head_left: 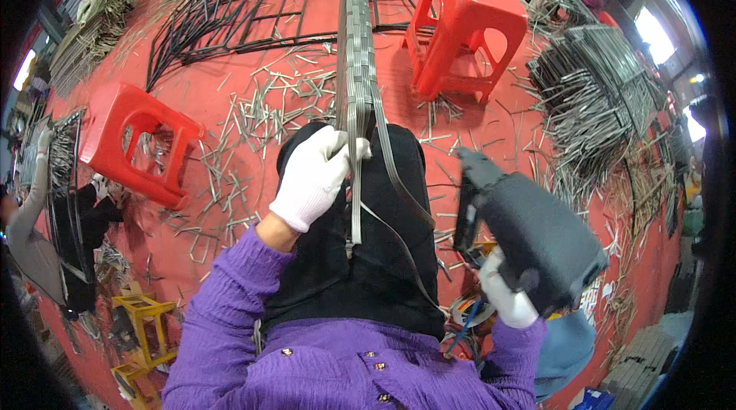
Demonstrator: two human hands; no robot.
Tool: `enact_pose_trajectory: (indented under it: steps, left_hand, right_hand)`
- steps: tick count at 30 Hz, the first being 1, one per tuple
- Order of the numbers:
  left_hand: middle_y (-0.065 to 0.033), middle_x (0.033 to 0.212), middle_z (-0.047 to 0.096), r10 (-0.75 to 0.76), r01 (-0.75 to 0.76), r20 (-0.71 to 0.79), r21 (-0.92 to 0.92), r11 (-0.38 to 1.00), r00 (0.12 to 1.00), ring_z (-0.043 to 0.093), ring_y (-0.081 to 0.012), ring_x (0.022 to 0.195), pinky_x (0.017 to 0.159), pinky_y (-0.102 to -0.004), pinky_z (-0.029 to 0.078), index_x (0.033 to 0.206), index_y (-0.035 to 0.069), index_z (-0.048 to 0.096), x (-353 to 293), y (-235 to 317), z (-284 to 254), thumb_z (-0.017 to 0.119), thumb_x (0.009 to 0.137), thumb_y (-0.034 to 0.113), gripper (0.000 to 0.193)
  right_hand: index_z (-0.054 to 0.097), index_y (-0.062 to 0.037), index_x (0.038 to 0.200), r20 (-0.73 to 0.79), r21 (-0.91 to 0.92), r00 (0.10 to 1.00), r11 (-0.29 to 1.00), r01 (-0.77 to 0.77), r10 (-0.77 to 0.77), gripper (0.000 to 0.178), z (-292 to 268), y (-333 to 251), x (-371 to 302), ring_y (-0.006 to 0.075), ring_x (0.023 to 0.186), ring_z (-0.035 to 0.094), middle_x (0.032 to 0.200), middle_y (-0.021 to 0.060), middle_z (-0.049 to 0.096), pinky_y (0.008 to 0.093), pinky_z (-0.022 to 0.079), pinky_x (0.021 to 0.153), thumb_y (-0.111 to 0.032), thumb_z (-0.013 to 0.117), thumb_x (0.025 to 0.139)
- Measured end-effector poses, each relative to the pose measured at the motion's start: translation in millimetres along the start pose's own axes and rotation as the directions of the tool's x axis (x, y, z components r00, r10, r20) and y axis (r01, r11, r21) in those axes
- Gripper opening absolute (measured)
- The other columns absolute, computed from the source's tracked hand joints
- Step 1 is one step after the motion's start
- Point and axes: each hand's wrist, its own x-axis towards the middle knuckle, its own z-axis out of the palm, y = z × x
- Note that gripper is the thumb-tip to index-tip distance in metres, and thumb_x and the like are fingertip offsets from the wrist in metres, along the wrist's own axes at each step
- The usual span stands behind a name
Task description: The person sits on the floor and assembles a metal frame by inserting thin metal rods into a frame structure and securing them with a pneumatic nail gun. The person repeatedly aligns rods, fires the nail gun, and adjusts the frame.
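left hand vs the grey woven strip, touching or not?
Touching. The head view shows the gloved left hand with its fingers wrapped around the grey woven strip, closed on it above the black lap cloth.

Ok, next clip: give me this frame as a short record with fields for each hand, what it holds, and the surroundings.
left hand: white-gloved left hand grips the grey woven strips of an upright frame, over the lap
right hand: white-gloved right hand holds a dark staple-gun-like power tool, apart from the strips
loose ends: grey strip tails hang down past the left hand
floor: red floor strewn with cut strip offcuts
nearby: two red plastic stools, black wire frames, bundles of strips
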Motion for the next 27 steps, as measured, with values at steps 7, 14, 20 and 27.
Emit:
enact_pose_trajectory:
  steps: [7,14,20,27]
  left_hand:
    - [-0.0082,0.102,0.063,0.147,-0.117,-0.294,0.118,0.986,0.945,0.060,-0.0153,0.090,0.080,-0.0274,0.047,0.104,-0.003,0.065,4.9,-32.8,17.3,0.064,0.095,0.018,0.022]
    - [-0.0061,0.105,0.066,0.136,-0.164,-0.251,-0.092,0.982,0.958,0.062,-0.0107,0.094,0.086,-0.0243,0.048,0.113,-0.004,0.064,6.9,-42.6,16.1,0.057,0.098,0.007,0.019]
    - [-0.0058,0.112,0.067,0.089,-0.106,-0.214,-0.071,0.992,0.973,0.062,-0.0123,0.097,0.085,-0.0259,0.050,0.126,-0.003,0.058,8.4,-48.8,12.0,0.057,0.093,-0.003,0.033]
    - [-0.0030,0.101,0.065,0.050,-0.084,-0.208,-0.157,0.984,0.977,0.061,-0.0089,0.087,0.075,-0.0237,0.052,0.119,-0.002,0.061,6.0,-48.6,11.7,0.062,0.088,-0.005,0.031]
  right_hand:
    - [0.056,-0.0075,0.131,0.463,0.174,0.664,-0.795,0.581,0.587,0.064,-31.2,48.0,52.3,0.0345,0.084,0.071,0.094,0.0158,0.071,0.0371,0.055,0.075,-0.013,0.076,0.071]
    - [0.045,-0.0141,0.143,0.304,0.440,0.649,-0.706,0.554,0.698,0.086,-34.0,62.6,80.6,0.0321,0.071,0.067,0.079,0.0097,0.066,0.0417,0.052,0.062,-0.020,0.080,0.065]
    - [0.042,-0.0121,0.144,0.261,0.484,0.628,-0.662,0.572,0.733,0.088,-34.3,70.2,93.7,0.0284,0.068,0.066,0.077,0.0093,0.063,0.0405,0.051,0.061,-0.019,0.080,0.064]
    - [0.041,-0.0098,0.145,0.220,0.533,0.670,-0.663,0.526,0.709,0.090,-47.0,64.8,98.0,0.0279,0.068,0.064,0.075,0.0078,0.061,0.0404,0.050,0.061,-0.015,0.079,0.063]
